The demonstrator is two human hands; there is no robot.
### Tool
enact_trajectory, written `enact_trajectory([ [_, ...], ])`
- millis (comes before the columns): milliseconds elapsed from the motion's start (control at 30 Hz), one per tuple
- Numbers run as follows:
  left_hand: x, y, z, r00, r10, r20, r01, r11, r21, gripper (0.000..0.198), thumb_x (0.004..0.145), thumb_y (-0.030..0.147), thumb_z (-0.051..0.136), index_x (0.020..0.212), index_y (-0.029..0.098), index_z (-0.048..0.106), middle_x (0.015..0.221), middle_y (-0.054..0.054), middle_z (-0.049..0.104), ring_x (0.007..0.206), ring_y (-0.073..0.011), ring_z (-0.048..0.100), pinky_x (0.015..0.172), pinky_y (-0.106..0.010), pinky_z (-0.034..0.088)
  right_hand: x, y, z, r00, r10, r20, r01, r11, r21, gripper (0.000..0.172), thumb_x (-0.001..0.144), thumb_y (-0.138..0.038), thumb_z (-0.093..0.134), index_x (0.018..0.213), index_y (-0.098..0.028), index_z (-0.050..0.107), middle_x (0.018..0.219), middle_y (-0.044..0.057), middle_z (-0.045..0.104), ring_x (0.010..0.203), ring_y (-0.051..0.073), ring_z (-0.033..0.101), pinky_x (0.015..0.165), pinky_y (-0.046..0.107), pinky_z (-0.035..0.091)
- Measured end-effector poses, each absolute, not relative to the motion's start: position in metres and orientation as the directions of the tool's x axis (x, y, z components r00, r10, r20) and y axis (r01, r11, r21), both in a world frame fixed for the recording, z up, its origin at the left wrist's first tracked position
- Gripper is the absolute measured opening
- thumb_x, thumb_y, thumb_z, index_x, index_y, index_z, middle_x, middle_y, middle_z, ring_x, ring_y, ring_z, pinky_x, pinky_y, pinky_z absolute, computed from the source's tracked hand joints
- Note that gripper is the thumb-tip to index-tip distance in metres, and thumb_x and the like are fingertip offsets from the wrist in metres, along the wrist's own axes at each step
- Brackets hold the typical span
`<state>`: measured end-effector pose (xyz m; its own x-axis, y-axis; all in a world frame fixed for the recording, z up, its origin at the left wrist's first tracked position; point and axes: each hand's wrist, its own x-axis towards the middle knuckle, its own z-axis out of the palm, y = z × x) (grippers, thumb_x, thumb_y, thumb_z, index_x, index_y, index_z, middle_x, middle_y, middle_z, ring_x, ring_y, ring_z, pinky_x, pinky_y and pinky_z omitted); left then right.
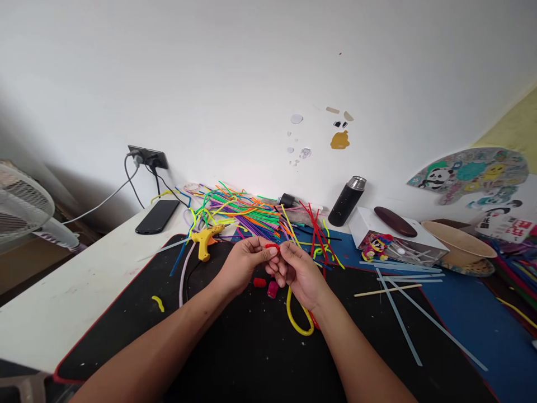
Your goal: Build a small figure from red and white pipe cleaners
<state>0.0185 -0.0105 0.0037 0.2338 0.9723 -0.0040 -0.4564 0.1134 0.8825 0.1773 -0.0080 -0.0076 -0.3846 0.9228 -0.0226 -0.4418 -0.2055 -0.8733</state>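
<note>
Above the middle of the black mat [235, 352], my left hand [248, 260] and my right hand [302, 274] meet fingertip to fingertip. Both are closed on a small red pipe cleaner piece [272, 246], mostly hidden by the fingers. On the mat just below them lie a short red fuzzy piece [259, 282] and a magenta piece [272, 289]. A yellow loop, seemingly a tool handle [302, 331], sticks out under my right hand, with a bit of red beside it.
Behind my hands is a heap of coloured pipe cleaners [247, 212]. A yellow glue gun [204, 242] and phone [158, 217] lie left; a black flask [347, 200] stands behind. To the right are translucent glue sticks [400, 319], a white box [403, 240] and a bowl [459, 243].
</note>
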Motion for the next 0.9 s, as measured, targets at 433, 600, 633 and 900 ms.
enact_trajectory([
  [433,0.0180,-0.0098,0.0023,0.228,0.974,-0.008,-0.449,0.113,0.886,0.039,0.066,0.039,0.096,0.076,0.012,0.070,0.064,-0.003,0.072,0.052,-0.0107,0.065,0.053,-0.020,0.051,0.1732,-0.0078,-0.0100,-0.385,0.923,-0.026,-0.480,-0.225,-0.848,0.036,0.084,-0.046,0.085,0.076,-0.019,0.064,0.060,-0.002,0.055,0.062,0.015,0.061,0.040,0.017,0.044],
  [600,0.0180,-0.0086,0.0020,0.225,0.974,-0.019,-0.459,0.123,0.880,0.040,0.065,0.040,0.096,0.076,0.011,0.071,0.063,-0.003,0.072,0.052,-0.0111,0.065,0.052,-0.020,0.051,0.1752,-0.0078,-0.0090,-0.396,0.918,-0.022,-0.460,-0.219,-0.861,0.037,0.086,-0.049,0.082,0.077,-0.018,0.065,0.060,-0.002,0.056,0.058,0.013,0.060,0.040,0.017,0.044],
  [633,0.0177,-0.0084,0.0021,0.223,0.975,-0.020,-0.463,0.124,0.877,0.040,0.065,0.039,0.096,0.076,0.011,0.071,0.064,-0.003,0.072,0.052,-0.0111,0.065,0.052,-0.020,0.051,0.1762,-0.0076,-0.0086,-0.395,0.918,-0.023,-0.452,-0.216,-0.866,0.037,0.087,-0.050,0.082,0.078,-0.018,0.065,0.060,-0.002,0.057,0.055,0.013,0.059,0.041,0.017,0.044],
  [900,0.0168,-0.0088,0.0038,0.232,0.973,-0.017,-0.479,0.129,0.868,0.039,0.064,0.038,0.097,0.076,0.011,0.071,0.064,-0.003,0.072,0.052,-0.0108,0.064,0.053,-0.020,0.050,0.1766,-0.0078,-0.0101,-0.384,0.923,-0.034,-0.438,-0.215,-0.873,0.031,0.084,-0.043,0.085,0.082,-0.019,0.066,0.060,-0.003,0.061,0.052,0.012,0.058,0.040,0.018,0.043],
])
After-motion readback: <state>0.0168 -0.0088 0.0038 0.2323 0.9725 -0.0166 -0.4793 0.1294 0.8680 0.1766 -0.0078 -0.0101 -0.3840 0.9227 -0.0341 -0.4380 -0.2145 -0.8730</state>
